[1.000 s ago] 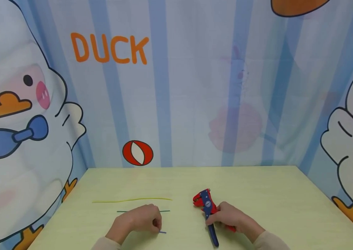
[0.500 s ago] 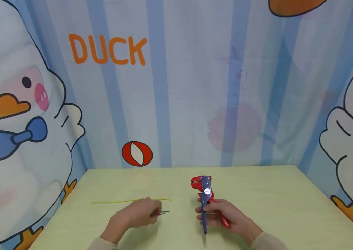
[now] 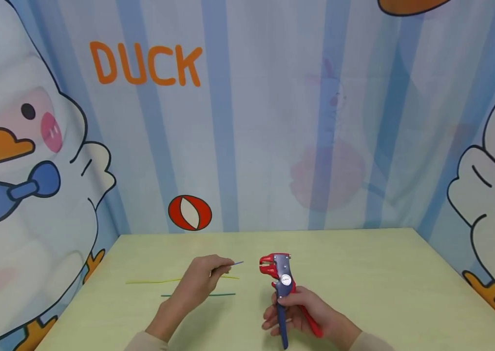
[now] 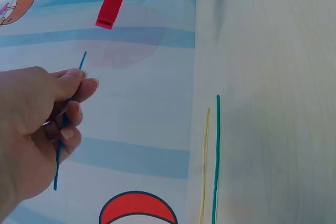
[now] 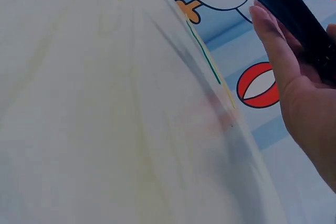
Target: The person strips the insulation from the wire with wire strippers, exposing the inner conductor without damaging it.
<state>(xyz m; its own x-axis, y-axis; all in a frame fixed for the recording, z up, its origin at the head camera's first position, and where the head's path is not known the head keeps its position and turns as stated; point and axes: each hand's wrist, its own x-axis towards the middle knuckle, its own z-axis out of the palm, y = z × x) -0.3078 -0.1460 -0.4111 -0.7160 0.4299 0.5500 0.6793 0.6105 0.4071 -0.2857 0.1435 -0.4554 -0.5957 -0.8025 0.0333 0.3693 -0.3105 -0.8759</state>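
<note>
Between thumb and fingertips, my left hand (image 3: 199,280) pinches a short blue wire (image 3: 238,263), raised above the table. In the left wrist view this blue wire (image 4: 56,169) runs through the fingers, its short tip pointing up past them. My right hand (image 3: 306,312) holds a red and blue wire stripper (image 3: 282,267) upright, thumb across the blue handle and the red handle against the palm. Its red jaws face left, a gap apart from the wire's tip. The dark handle (image 5: 286,3) lies across the fingers in the right wrist view.
A long yellow wire (image 3: 151,282) lies on the pale table (image 3: 361,263), partly hidden behind the left hand. Nearer lies a shorter green wire (image 3: 223,294). A cartoon duck curtain (image 3: 265,122) rises behind the table's back edge.
My left hand has lifted the blue wire off the table and moved it up and forward. The stripper has been raised from a tilt to upright, its jaws turned left toward the wire.
</note>
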